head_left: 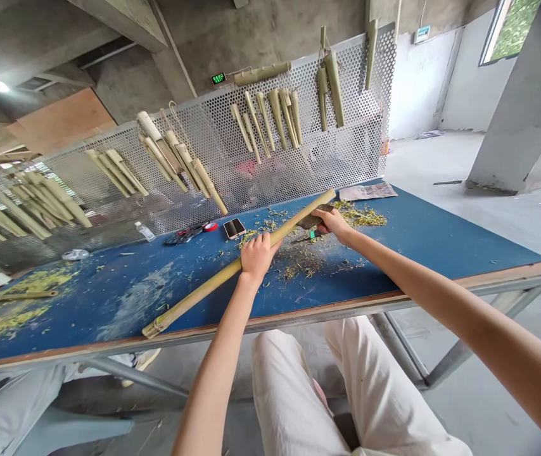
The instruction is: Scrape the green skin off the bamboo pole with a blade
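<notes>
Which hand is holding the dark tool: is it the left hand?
No, the right hand holds the dark tool, while the left hand grips the bamboo pole.

The left hand (257,254) grips a bamboo pole (208,287), the right hand (333,224) a dark tool (307,220).

The pole (193,296) is smooth bamboo with a low sheen; the shavings (364,216) look matt and rough. Tabletop (451,234): matt, dusty; its edge (512,276), bare wood. The panel (360,142) is perforated metal, the phone's screen (234,228) glossy, the bottle (145,232) clear plastic, the trousers (280,380) matt cloth.
</notes>
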Demonstrator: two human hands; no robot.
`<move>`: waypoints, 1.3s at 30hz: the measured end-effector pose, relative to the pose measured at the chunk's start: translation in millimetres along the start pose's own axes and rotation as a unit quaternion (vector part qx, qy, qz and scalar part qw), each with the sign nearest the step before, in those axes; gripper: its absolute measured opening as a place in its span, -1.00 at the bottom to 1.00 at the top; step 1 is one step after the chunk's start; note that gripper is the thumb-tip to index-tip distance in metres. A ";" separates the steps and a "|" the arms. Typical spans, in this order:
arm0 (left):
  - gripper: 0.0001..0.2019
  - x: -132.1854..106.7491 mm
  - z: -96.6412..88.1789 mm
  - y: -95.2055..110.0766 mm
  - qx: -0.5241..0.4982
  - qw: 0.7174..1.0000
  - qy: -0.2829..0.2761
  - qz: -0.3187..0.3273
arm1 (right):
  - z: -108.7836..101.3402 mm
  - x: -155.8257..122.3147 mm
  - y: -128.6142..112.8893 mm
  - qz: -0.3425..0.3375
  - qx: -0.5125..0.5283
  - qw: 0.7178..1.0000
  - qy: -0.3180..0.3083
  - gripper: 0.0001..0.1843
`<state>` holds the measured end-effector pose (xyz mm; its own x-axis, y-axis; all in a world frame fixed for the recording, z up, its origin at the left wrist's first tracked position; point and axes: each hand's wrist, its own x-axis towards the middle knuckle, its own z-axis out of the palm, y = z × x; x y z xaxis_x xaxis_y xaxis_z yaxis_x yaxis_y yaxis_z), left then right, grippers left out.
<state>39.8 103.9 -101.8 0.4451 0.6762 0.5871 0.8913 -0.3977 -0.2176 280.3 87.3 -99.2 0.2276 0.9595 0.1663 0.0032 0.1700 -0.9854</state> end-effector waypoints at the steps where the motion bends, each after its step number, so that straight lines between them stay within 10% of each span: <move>1: -0.59 -0.4 0.4 -0.9 0.000 1.000 0.000 0.000 | 0.9 -0.6 1.2 -0.001 -0.004 1.000 -0.009 -0.53; 7: -0.64 -1.4 5.8 -2.8 -0.007 1.000 0.005 0.000 | 14.9 -8.2 2.3 -0.008 -0.019 0.998 -0.064 -0.57; 14: -0.61 0.3 3.6 -1.2 -0.020 1.000 0.016 -0.002 | -0.5 -1.5 0.2 -0.016 -0.015 1.000 0.009 -0.51; 23: -0.63 -0.6 5.0 -2.2 -0.001 1.000 0.012 -0.003 | 17.0 -7.5 3.7 0.008 -0.032 0.996 -0.088 -0.63; 32: -0.64 0.1 3.5 -0.7 -0.030 0.999 0.017 -0.009 | -10.3 2.7 -2.5 -0.008 0.012 0.999 0.044 -0.58; 39: -0.63 -1.8 4.3 -3.5 -0.028 1.000 0.014 -0.005 | 14.3 -9.0 2.2 -0.004 -0.013 0.999 -0.049 -0.68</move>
<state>36.2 106.7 -105.4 0.4334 0.6634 0.6100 0.8890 -0.4256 -0.1688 264.4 82.2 -102.4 0.1303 0.9757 0.1762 0.0299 0.1737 -0.9843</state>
